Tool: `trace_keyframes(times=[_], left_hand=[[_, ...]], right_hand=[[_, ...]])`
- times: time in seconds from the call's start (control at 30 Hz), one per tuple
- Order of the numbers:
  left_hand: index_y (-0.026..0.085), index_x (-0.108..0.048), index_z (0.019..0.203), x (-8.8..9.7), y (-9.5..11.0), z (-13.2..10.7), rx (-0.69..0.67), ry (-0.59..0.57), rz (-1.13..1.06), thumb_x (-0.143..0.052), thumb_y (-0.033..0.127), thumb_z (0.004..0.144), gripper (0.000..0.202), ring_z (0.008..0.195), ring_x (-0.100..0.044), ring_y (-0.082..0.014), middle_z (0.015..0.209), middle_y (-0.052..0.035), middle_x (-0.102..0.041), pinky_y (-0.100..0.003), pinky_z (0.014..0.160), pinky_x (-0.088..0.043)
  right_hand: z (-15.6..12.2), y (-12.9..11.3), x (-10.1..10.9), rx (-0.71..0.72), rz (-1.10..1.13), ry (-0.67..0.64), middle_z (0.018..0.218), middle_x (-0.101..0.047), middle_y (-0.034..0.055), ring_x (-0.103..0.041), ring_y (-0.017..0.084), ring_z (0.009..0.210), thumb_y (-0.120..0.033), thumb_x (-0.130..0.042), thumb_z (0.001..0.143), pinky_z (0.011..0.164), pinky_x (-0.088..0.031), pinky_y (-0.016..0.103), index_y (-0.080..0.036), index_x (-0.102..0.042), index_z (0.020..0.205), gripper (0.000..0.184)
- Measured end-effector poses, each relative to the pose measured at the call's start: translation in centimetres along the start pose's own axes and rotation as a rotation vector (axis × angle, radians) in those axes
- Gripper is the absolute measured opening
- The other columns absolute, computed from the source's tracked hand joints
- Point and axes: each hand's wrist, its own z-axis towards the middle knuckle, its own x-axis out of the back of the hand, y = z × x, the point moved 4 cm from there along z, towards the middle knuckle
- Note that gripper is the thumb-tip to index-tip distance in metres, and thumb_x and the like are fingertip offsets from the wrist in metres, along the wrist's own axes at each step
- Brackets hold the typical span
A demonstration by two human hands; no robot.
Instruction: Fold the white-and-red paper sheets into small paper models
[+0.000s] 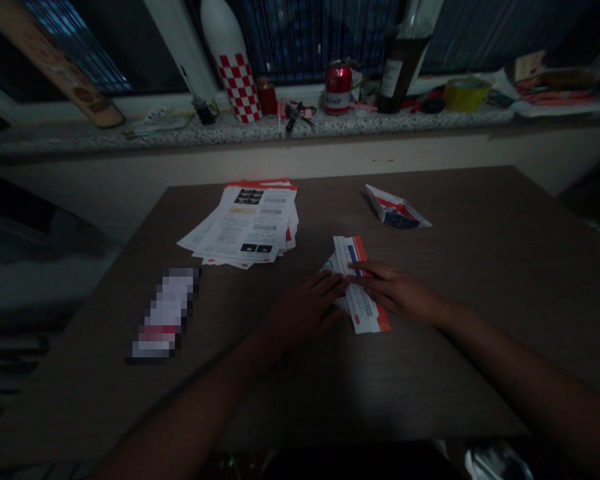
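A folded paper leaflet, white with orange and blue print, lies on the brown table. My left hand lies flat on its left part, fingers stretched out and pressing down. My right hand rests on its right side, fingers extended along the fold. The two sets of fingertips meet near the leaflet's middle. The hands hide much of the paper.
A stack of printed leaflets lies to the far left of my hands. A folded paper shape sits at the far right. A blurred flat object lies at the left. The windowsill holds a red can, a dark bottle and a checkered rocket-shaped object.
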Motion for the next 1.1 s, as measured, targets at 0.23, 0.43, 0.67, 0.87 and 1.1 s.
trace_keyframes(times=[0.23, 0.43, 0.67, 0.87, 1.1], left_hand=[[0.021, -0.043, 0.163, 0.1, 0.0, 0.0, 0.01, -0.004, -0.004, -0.042, 0.053, 0.113, 0.06, 0.153, -0.046, -0.0287, 0.169, -0.0071, -0.046, -0.047, 0.125, -0.043], [0.019, -0.047, 0.161, 0.2, 0.1, 0.1, 0.025, -0.007, -0.018, -0.047, 0.052, 0.112, 0.059, 0.153, -0.046, -0.0282, 0.167, -0.0066, -0.048, -0.046, 0.125, -0.042], [0.02, -0.048, 0.16, 0.2, 0.2, 0.3, 0.039, -0.01, -0.027, -0.052, 0.049, 0.111, 0.057, 0.152, -0.048, -0.0298, 0.167, -0.0071, -0.049, -0.047, 0.124, -0.044], [0.02, -0.048, 0.159, 0.0, 0.2, 0.3, 0.053, 0.01, -0.027, -0.05, 0.049, 0.111, 0.057, 0.151, -0.049, -0.0283, 0.167, -0.0074, -0.049, -0.047, 0.124, -0.043], [0.019, -0.05, 0.157, 0.2, 0.6, 0.6, 0.05, 0.073, -0.051, -0.051, 0.048, 0.111, 0.055, 0.146, -0.052, -0.0273, 0.162, -0.0071, -0.054, -0.045, 0.123, -0.044]], right_hand=[[-0.1, 0.2, 0.3, 0.016, 0.06, 0.007, 0.163, -0.053, 0.0081, -0.053, 0.028, 0.149, -0.013, -0.054, 0.104, 0.119, -0.05, 0.052, -0.034, -0.051, 0.16, 0.059], [-0.2, 0.7, 0.6, 0.01, 0.09, 0.059, 0.158, -0.059, 0.0104, -0.061, 0.027, 0.141, -0.015, -0.055, 0.105, 0.114, -0.055, 0.046, -0.03, -0.064, 0.148, 0.046], [-0.3, 0.7, 0.7, 0.024, 0.009, 0.063, 0.155, -0.061, 0.0114, -0.063, 0.03, 0.138, -0.016, -0.056, 0.104, 0.111, -0.057, 0.049, -0.031, -0.066, 0.146, 0.045], [-0.3, 0.9, 0.5, 0.003, 0.017, 0.046, 0.156, -0.058, 0.0117, -0.061, 0.028, 0.139, -0.016, -0.055, 0.105, 0.112, -0.056, 0.049, -0.031, -0.065, 0.147, 0.046], [-0.1, 1.0, 0.7, -0.031, 0.088, 0.086, 0.147, -0.063, 0.0116, -0.063, 0.028, 0.136, -0.02, -0.056, 0.106, 0.11, -0.057, 0.049, -0.03, -0.07, 0.14, 0.038]])
